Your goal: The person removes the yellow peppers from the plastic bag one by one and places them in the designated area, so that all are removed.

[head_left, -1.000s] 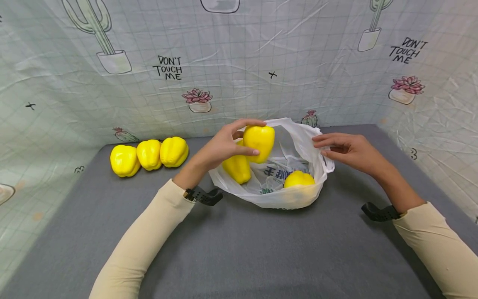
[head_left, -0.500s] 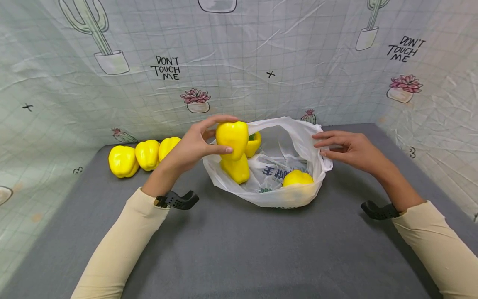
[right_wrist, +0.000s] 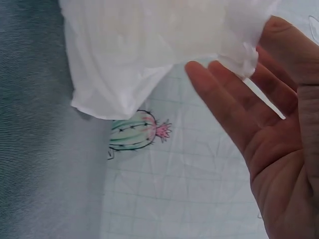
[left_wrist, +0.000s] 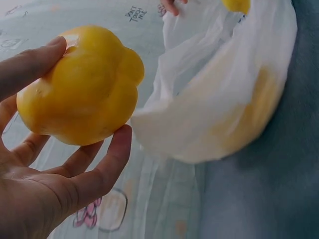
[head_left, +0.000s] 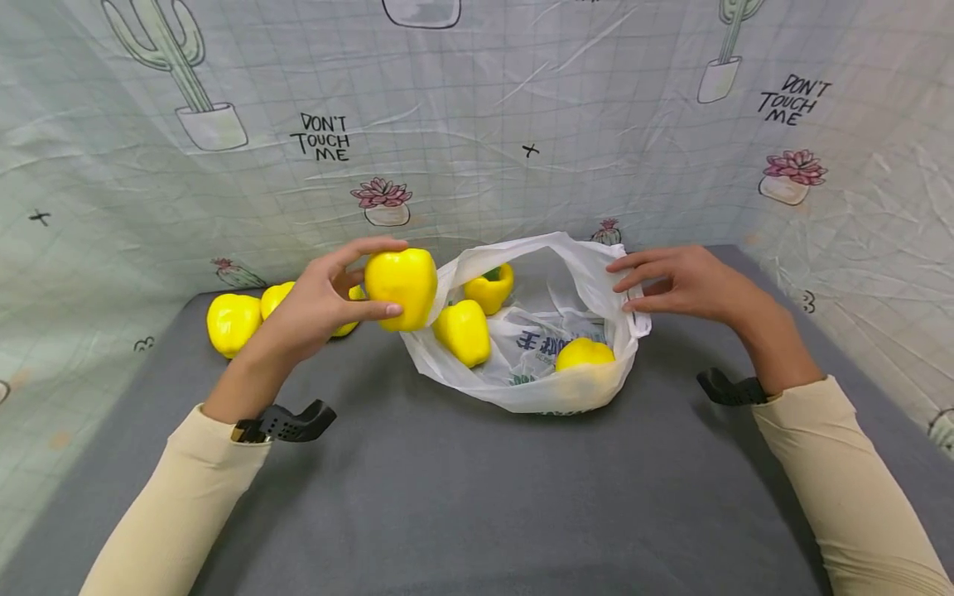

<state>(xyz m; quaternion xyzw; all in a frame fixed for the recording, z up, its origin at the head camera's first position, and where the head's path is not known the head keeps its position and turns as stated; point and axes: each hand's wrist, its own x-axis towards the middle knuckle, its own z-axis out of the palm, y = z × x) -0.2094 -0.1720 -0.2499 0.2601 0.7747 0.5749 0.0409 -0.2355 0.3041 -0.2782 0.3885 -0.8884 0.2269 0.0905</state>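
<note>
My left hand grips a yellow bell pepper in the air, just left of the white plastic bag. In the left wrist view, thumb and fingers curl round that pepper. The bag's mouth gapes towards me, with a bell pepper at its left, another bell pepper behind that one and a third bell pepper at the front right. My right hand holds the bag's right rim between thumb and fingers; in the right wrist view white plastic lies between them.
Left of the bag stands a row of bell peppers near the back edge of the grey table, partly hidden by my left hand. A printed cloth rises behind and on both sides.
My left hand has carried its pepper leftward from over the bag's opening to beyond its left side. Two bag peppers are now better exposed. My right hand stays at the bag's right rim.
</note>
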